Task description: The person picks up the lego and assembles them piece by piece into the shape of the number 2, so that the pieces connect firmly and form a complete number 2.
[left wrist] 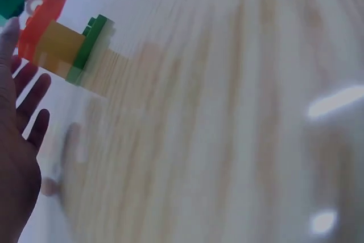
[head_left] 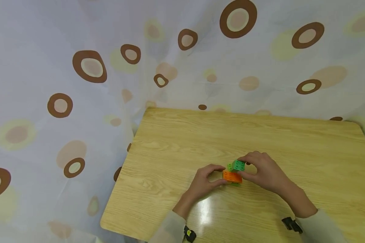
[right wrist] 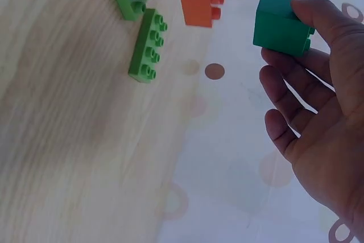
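A small stack stands on the table: a green flat brick (left wrist: 88, 52) at the bottom, a yellow block (left wrist: 60, 48) on it, and an orange brick (head_left: 232, 176) on top. My left hand (head_left: 202, 181) pinches the left end of the orange brick between thumb and index finger. A darker green block (right wrist: 278, 24) is held by my right hand (head_left: 266, 171), between thumb and fingertips, above and beside the stack. In the right wrist view its studs face toward the palm side. Behind the stack lies a light green flat brick (right wrist: 149, 46) with studs up.
The wood-grain table (head_left: 170, 145) has rounded corners, with its left edge running down beside the left arm. A white curtain (head_left: 200, 67) with brown ring prints hangs behind and to the left. Dark bands show at both sleeves.
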Available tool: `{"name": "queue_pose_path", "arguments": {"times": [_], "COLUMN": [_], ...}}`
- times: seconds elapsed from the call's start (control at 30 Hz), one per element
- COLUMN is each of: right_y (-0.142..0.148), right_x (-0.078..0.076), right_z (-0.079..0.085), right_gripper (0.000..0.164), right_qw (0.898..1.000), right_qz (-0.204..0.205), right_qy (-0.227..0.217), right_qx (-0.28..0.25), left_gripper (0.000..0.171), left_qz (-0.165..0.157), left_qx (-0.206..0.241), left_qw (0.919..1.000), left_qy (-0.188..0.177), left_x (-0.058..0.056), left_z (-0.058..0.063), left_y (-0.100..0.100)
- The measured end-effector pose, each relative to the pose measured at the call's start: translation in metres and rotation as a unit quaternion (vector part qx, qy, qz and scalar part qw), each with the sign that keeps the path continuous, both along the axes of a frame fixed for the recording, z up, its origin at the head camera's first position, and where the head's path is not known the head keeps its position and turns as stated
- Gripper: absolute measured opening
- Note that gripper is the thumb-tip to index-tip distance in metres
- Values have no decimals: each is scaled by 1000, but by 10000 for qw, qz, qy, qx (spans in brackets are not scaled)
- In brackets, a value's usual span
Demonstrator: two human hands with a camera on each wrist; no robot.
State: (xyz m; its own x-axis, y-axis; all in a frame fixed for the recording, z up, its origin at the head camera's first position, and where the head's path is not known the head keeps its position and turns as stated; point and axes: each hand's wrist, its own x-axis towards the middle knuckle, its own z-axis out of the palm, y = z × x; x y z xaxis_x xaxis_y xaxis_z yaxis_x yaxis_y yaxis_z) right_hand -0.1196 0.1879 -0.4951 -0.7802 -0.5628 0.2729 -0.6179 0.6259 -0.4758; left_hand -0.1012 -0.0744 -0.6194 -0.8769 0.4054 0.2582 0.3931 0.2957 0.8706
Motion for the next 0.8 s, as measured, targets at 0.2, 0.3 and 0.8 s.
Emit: {"name": "queue_pose_path", "arguments": {"times": [0.2, 0.3, 0.8], "right_y": [1, 2, -1], "right_x": [9, 11, 25], "right_z": [-7, -11, -45], "right_gripper": [38, 38, 49], "right_qw": [9997, 9995, 9939], "right_qz": [-41, -20, -119], "right_qy": [-219, -272, -600], "right_qx": [119, 140, -921], "left_gripper": [45, 42, 31], "left_qz": [-241, -314, -390], "left_qx": [78, 102, 457], "left_qw": [9989, 9976, 9982], "left_qy": [403, 614, 45], "left_x": [-5, -8, -3], "left_z": [18, 24, 22], "left_y": [2, 4, 15]}}
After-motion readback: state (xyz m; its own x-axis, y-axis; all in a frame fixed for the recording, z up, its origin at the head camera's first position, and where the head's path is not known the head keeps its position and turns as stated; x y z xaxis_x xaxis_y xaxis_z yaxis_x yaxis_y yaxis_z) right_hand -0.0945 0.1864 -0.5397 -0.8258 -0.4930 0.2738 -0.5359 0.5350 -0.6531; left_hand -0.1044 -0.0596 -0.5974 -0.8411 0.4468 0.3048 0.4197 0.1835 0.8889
